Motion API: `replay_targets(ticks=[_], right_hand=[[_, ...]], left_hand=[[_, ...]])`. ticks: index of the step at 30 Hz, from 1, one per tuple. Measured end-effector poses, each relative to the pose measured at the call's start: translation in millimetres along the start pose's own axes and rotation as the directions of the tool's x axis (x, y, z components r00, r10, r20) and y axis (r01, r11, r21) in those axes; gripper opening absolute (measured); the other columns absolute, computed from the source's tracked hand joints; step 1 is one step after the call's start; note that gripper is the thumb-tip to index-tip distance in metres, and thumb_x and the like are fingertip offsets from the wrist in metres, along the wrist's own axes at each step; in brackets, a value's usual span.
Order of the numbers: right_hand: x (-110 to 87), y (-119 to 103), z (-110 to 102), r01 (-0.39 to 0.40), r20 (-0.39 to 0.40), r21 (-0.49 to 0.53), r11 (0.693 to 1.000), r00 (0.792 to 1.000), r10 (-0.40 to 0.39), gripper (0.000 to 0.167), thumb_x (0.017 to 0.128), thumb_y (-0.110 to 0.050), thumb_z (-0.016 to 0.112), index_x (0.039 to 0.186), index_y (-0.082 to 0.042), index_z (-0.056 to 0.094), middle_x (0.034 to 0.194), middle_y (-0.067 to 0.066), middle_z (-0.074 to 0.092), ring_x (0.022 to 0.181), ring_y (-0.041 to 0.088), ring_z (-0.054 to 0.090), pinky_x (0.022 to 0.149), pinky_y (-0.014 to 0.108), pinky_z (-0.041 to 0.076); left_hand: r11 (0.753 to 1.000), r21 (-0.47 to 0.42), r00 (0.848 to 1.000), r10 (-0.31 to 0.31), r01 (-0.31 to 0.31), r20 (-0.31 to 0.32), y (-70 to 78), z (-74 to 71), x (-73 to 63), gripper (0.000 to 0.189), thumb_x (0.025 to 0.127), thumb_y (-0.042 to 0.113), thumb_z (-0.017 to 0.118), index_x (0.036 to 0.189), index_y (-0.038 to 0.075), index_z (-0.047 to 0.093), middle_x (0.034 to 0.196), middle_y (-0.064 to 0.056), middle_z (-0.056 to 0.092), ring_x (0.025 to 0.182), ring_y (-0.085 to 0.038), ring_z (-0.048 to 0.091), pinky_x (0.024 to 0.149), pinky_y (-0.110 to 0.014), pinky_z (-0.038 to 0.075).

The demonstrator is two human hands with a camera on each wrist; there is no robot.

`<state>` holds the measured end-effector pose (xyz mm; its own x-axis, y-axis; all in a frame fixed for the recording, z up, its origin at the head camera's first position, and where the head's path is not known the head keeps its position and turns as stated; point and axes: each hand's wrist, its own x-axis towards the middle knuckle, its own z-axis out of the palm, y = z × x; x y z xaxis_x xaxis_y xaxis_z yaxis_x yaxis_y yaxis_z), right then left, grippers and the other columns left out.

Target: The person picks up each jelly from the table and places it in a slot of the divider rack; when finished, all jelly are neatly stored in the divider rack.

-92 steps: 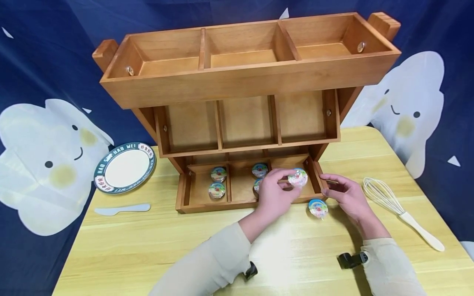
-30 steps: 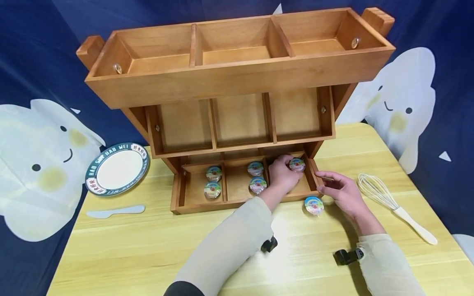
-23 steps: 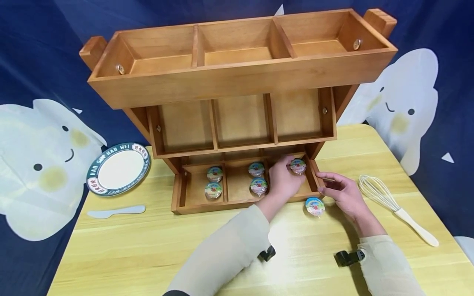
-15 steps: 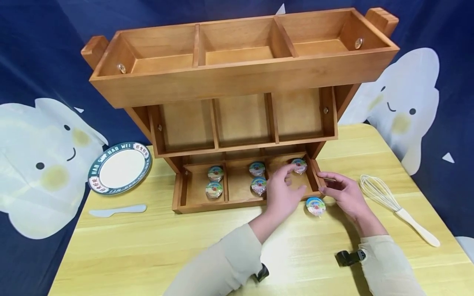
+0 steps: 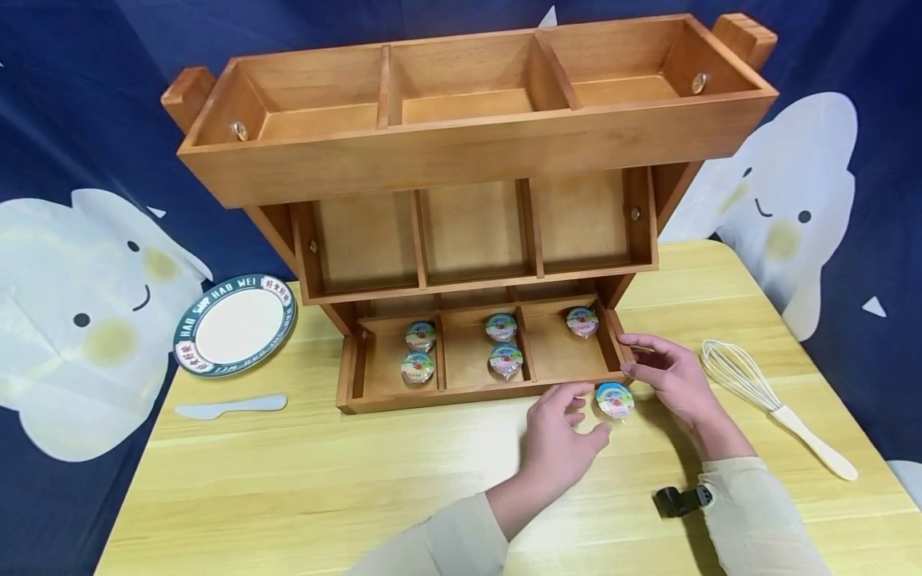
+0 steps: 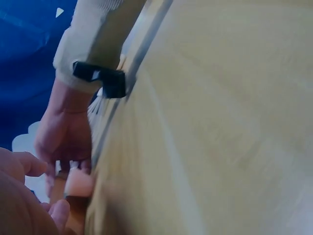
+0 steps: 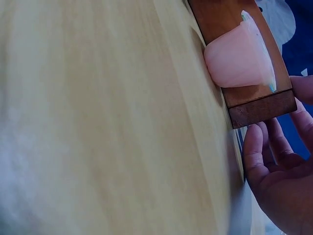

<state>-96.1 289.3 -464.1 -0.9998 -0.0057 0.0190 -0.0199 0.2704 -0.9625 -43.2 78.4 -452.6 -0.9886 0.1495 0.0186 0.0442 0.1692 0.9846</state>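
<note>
My left hand [image 5: 556, 442] holds nothing; its thumb and fingers spread just left of a jelly cup [image 5: 615, 400] with a printed lid. This cup stands on the table against the front of the wooden rack's bottom tray [image 5: 461, 394]; the right wrist view shows its pink translucent side [image 7: 237, 58]. My right hand [image 5: 673, 376] grips the tray's right end, fingertips at the rim and outer side [image 7: 253, 139]. Inside the tray, two jelly cups [image 5: 418, 367] sit in the left compartment, two [image 5: 506, 360] in the middle, and one [image 5: 582, 322] at the back of the right.
Above rise the rack's middle tray [image 5: 475, 236] and top tray [image 5: 468, 156], with bare compartments. A white whisk [image 5: 774, 408] lies to the right. On the left are a green-rimmed plate [image 5: 281, 336] and a white plastic knife [image 5: 230, 406].
My left hand has set a jelly cup in the right compartment, released it and come forward to the cup on the table. My right hand stays at the tray's end.
</note>
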Motion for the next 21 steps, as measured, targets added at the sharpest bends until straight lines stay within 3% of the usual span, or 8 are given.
replay_targets(ticks=[4,7,11,16,21], right_hand=[[0.0,-0.7,-0.2,-0.001,0.003,-0.003,1.000,1.000,0.001,0.040,0.091,-0.002,0.070,0.130,0.004,0.061,0.115,-0.004,0.065,0.099,0.012,0.061,0.080,0.019,0.052],[0.0,-0.9,0.0,-0.004,0.004,-0.007,1.000,1.000,0.004,0.040,0.091,-0.002,0.070,0.130,0.004,0.061,0.116,-0.003,0.064,0.100,0.012,0.061,0.080,0.019,0.052],[0.2,-0.6,0.3,-0.009,0.003,-0.016,1.000,1.000,0.009,0.040,0.091,-0.003,0.071,0.130,0.004,0.061,0.119,-0.004,0.062,0.104,0.012,0.059,0.083,0.018,0.051],[0.1,-1.0,0.0,-0.016,0.003,-0.006,1.000,1.000,0.016,0.040,0.092,-0.002,0.070,0.130,0.004,0.061,0.118,-0.005,0.063,0.103,0.013,0.059,0.082,0.018,0.050],[-0.9,-2.2,-0.1,-0.021,0.003,-0.003,1.000,1.000,0.021,0.040,0.091,-0.001,0.070,0.130,0.005,0.061,0.119,-0.006,0.062,0.104,0.012,0.058,0.083,0.017,0.050]], left_hand=[[0.997,-0.003,0.997,-0.077,0.077,0.002,-7.1,8.4,-1.2,0.044,0.072,0.003,0.088,0.112,0.015,0.073,0.099,0.001,0.064,0.084,-0.014,0.067,0.074,-0.021,0.056],[0.996,-0.022,0.997,-0.082,0.082,-0.006,-12.3,14.5,2.1,0.044,0.071,0.003,0.088,0.111,0.014,0.074,0.099,0.001,0.065,0.084,-0.014,0.067,0.073,-0.020,0.056],[0.998,-0.015,0.998,-0.065,0.065,-0.006,-16.3,19.9,7.6,0.045,0.070,0.004,0.089,0.111,0.015,0.075,0.098,0.007,0.065,0.079,-0.008,0.066,0.068,-0.018,0.055],[0.999,0.028,0.999,-0.033,0.033,-0.002,-18.8,25.8,13.0,0.046,0.068,0.005,0.090,0.110,0.018,0.076,0.088,0.010,0.062,0.057,0.005,0.058,0.055,-0.014,0.052],[0.992,0.108,0.997,0.072,-0.070,-0.016,-20.8,30.6,17.5,0.044,0.066,0.005,0.090,0.106,0.018,0.078,0.082,0.011,0.062,0.066,-0.002,0.057,0.055,-0.011,0.045]])
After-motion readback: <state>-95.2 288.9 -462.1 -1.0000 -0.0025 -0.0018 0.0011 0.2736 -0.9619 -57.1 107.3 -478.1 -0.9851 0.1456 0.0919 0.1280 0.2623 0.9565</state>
